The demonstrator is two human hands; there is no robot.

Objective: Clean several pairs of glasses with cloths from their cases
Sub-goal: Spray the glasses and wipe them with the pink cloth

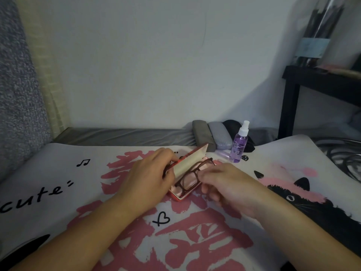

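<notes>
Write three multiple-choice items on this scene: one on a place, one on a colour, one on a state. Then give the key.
1. Where does the spray bottle stand?
A. right of the closed cases
B. inside the red case
C. on the black table

2. What colour is its liquid?
A. green
B. purple
C. orange

3. How is the red case?
A. shut
B. upside down
C. open, glasses inside

Key: 1 A, it stands beside the grey cases. 2 B, the liquid shows purple. 3 C, the left hand holds the lid up; the glasses lie inside by the right hand.
</notes>
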